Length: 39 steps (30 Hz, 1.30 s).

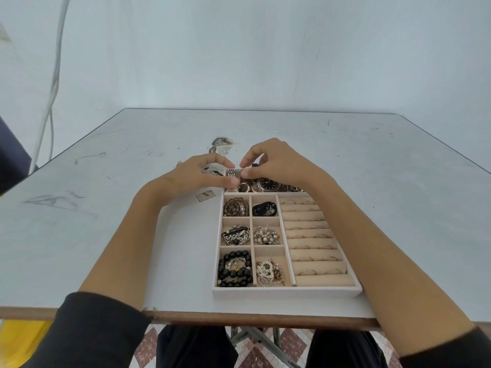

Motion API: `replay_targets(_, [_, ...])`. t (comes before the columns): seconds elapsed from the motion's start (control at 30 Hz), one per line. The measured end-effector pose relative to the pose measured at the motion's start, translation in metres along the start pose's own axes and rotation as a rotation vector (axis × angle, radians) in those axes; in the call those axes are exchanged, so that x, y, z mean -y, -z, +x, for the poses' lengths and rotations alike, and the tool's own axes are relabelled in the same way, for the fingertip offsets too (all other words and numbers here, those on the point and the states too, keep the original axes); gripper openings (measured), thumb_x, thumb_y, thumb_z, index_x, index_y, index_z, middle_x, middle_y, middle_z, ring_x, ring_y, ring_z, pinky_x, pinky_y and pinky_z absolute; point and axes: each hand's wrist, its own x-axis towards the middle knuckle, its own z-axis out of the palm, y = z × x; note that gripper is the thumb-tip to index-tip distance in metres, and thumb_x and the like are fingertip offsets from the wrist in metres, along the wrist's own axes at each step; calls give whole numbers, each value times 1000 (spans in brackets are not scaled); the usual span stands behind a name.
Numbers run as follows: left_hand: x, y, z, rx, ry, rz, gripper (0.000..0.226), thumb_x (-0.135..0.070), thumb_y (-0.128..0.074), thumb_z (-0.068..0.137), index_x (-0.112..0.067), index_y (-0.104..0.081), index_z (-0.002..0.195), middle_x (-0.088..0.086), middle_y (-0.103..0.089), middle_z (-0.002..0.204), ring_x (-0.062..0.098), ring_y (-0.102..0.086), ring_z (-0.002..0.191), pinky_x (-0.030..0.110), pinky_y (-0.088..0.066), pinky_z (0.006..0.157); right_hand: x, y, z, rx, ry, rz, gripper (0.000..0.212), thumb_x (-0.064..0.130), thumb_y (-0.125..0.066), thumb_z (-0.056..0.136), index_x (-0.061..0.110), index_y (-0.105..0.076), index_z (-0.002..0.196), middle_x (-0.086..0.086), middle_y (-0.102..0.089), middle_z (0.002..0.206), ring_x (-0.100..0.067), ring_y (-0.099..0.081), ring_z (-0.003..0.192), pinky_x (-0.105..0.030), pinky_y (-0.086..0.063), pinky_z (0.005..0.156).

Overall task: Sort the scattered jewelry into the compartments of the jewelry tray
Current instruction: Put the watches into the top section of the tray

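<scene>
The left hand and right hand each pinch a metal-band watch over the far compartment of the jewelry tray on the desk, probably to lay it alongside the other watches.

Forearms stretched forward, left hand and right hand nearly meeting — each pinching a watch band
</scene>
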Motion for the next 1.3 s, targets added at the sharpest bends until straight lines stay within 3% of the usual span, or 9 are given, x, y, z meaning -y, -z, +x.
replay_targets(0.07, [0,0,-1,6,-4,14,62,-73,-73,45,-47,-62,100,-9,-64,113,16,-57,109,43,-38,105,1,4,-1,45,-22,0,30,26,-77,78,18,-67,105,10,-65,100,4,-55,77,-15,-40,68])
replay_targets(0.17, [-2,0,-2,19,-6,-12,59,-69,-74,45,-46,-63,98,-6,-66,109,15,-61,101,39,-43,101,2,7,-2,116,-59,-11,36,22,-80,73,22,-65,106,7,-60,113,-8,-55,95,-20,-41,74])
replay_targets(0.33, [-2,1,-3,19,-10,-15,61,-70,-74,45,-46,-63,99,-8,-64,115,15,-58,110,37,-40,102,4,4,-2,125,-106,-17,37,15,-83,69,22,-65,101,11,-56,91,-5,-51,79,-24,-39,67])
replay_targets(0.5, [0,1,-3,26,-53,-37,57,-60,-76,56,-47,-58,108,-18,-48,133,7,-37,130,31,-26,101,7,5,-3,107,-134,-72,40,16,-84,69,16,-67,104,10,-51,83,-1,-47,73,-24,-40,66])
replay_targets(0.67, [-1,1,-4,8,-66,-36,58,-66,-74,47,-45,-61,100,-17,-49,134,7,-39,130,32,-26,102,9,2,-1,95,-130,-73,35,9,-82,69,16,-69,99,7,-54,84,0,-46,69,-23,-39,62])
replay_targets(0.87, [-2,1,-3,7,-81,-29,53,-63,-75,51,-43,-62,99,-18,-49,135,7,-39,130,32,-25,102,4,7,-2,108,-121,-8,36,15,-82,71,17,-70,105,-2,-63,105,-10,-57,83,-27,-45,76])
replay_targets(1.0, [-4,-1,-2,14,-117,-38,37,-52,-74,66,-41,-64,99,-22,-51,130,7,-40,129,35,-27,108,-1,22,-5,-21,-135,138,22,19,-75,81,9,-72,100,-4,-71,95,-6,-62,81,-21,-53,72])
replay_targets(1.17, [-8,-9,2,-18,-163,-49,21,-29,-72,83,-28,-66,103,-28,-53,121,1,-41,124,27,-22,101,-3,20,-4,-61,-140,58,11,18,-76,78,12,-76,87,3,-68,76,-1,-59,70,-11,-45,56])
replay_targets(1.3, [-10,-14,5,-85,-195,-22,15,-30,-72,82,-32,-66,97,-20,-55,128,3,-42,126,28,-23,103,-4,16,-2,-54,-129,50,11,21,-77,76,15,-76,84,2,-70,76,-14,-67,80,-27,-57,75])
